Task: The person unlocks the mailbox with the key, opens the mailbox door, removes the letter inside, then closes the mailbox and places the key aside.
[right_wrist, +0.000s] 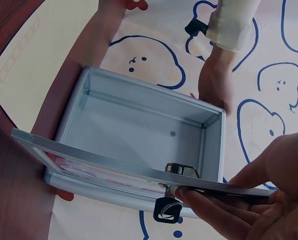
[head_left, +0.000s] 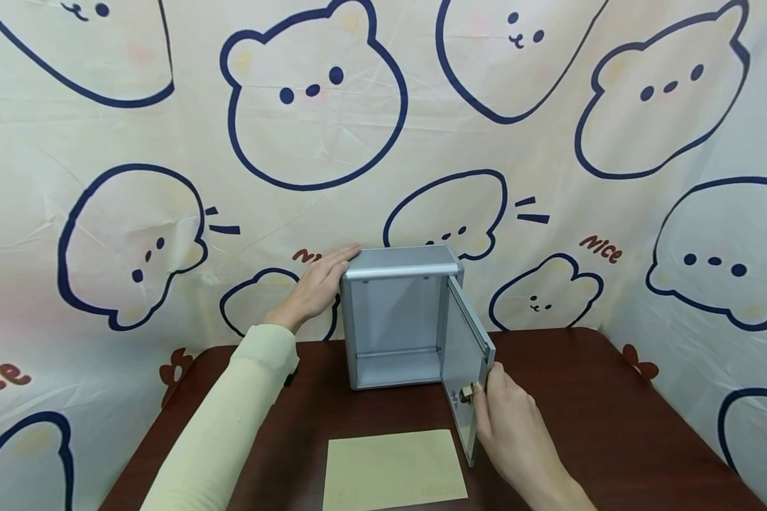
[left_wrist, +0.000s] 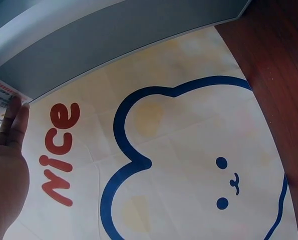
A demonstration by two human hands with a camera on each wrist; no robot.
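Note:
A grey metal box (head_left: pixel 396 312) stands on the table with its hinged door (head_left: pixel 466 355) swung wide toward me. Inside it are only bare walls. My left hand (head_left: pixel 316 284) rests with straight fingers on the box's upper left corner, near a printed label (left_wrist: pixel 6 97) in the left wrist view. The door's free edge is pinched by my right hand (head_left: pixel 514 426), thumb on the inner face and fingers on the outer face. Beside the thumb sits the lock (head_left: pixel 466 393). A key (right_wrist: pixel 168 209) with a black head sticks out of the door's outer side in the right wrist view.
A yellowish paper envelope (head_left: pixel 393 468) lies flat on the dark red-brown table (head_left: pixel 588 426), in front of the box and close to the door's lower corner. Behind the table hangs a cloth (head_left: pixel 313 135) printed with cartoon animals, close to the back of the box.

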